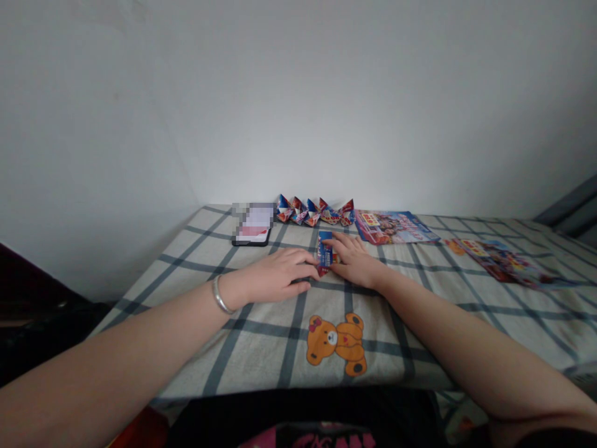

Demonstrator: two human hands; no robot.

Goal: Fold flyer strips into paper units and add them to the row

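A small folded piece of printed paper (325,252), blue with some red, lies on the checked cloth between my hands. My left hand (285,274), with a silver bangle at the wrist, rests palm down with its fingertips at the paper's left edge; the thumb is apart from the fingers. From the other side, my right hand (355,260) lies on the paper's right part with fingers spread and pressing it down. Just behind stands a row of several folded paper pieces (312,213) with pointed tips, in red, blue and white.
Left of the row lies a phone (255,225) with a lit screen, partly blurred. Printed sheets (396,226) lie at the back right, and another printed sheet (513,262) farther right. The checked cloth (261,361) carries a bear print. A white wall (298,99) rises behind.
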